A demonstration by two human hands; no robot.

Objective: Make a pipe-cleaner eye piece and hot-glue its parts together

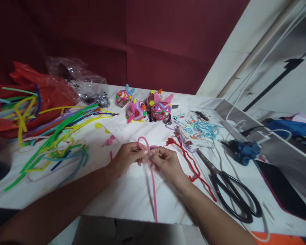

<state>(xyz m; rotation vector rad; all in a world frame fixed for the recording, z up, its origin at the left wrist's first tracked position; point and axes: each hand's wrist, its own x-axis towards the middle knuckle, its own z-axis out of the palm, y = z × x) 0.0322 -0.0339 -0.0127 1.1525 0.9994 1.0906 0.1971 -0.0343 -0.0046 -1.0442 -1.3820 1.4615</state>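
A pink pipe cleaner (153, 190) is bent into a loop at its top, and its long tail hangs down toward the table's front edge. My left hand (129, 154) pinches the left side of the loop between thumb and fingers. Close against it, my right hand (167, 161) grips the same pipe cleaner where the strand crosses. A bit of blue or purple shows behind the right fingers; I cannot tell what it belongs to. Beyond the hands stand several colourful fish-like ornaments, among them a pink-finned one (162, 109) and a blue-finned one (123, 97).
Black-handled scissors (229, 183) lie on the right, beside red pipe cleaners (191, 163) and a dark phone (285, 190). Many coloured pipe cleaners (58, 131) spread over the left, near a red plastic bag (48, 86). Blue scraps (206, 128) and a cable lie at right.
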